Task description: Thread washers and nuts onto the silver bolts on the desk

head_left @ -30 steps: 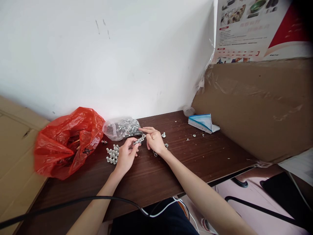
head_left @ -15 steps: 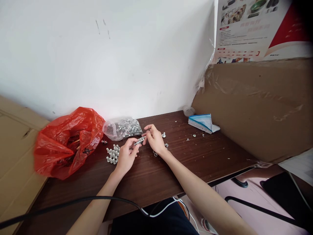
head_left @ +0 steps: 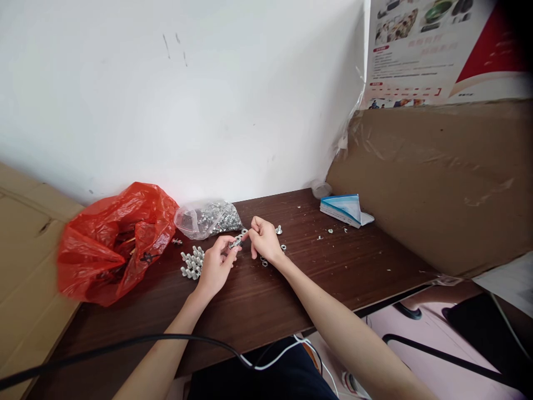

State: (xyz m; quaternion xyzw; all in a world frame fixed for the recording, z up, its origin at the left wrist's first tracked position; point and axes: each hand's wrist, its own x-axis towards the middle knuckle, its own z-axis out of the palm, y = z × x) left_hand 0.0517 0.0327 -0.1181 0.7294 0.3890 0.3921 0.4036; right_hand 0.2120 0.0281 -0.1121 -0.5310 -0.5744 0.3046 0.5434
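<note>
My left hand (head_left: 215, 264) is closed, pinching a small metal bolt (head_left: 235, 243) between thumb and fingers; a ring-shaped part seems to sit on it, though it is too small to make out fully. The index fingertip of my right hand (head_left: 264, 240) reaches the bolt's far end. Its thumb hangs apart below and the other fingers are bent, with nothing visible between them. A pale washer (head_left: 244, 231) shows just behind the bolt. Left of my left hand stands a cluster of bolts (head_left: 192, 263). Nuts (head_left: 265, 263) lie under and beside my right wrist.
A clear plastic bag of metal hardware (head_left: 214, 218) lies against the wall. Left of it sits an open red plastic bag (head_left: 145, 205). A folded blue-white paper packet (head_left: 342, 210) rests by the cardboard (head_left: 433, 183) on the right. A black cable (head_left: 183, 336) crosses in front.
My right hand has shifted slightly down, its raised fingers now bent, with the index finger at the bolt. My left hand stays nearly where it was, still holding the bolt.
</note>
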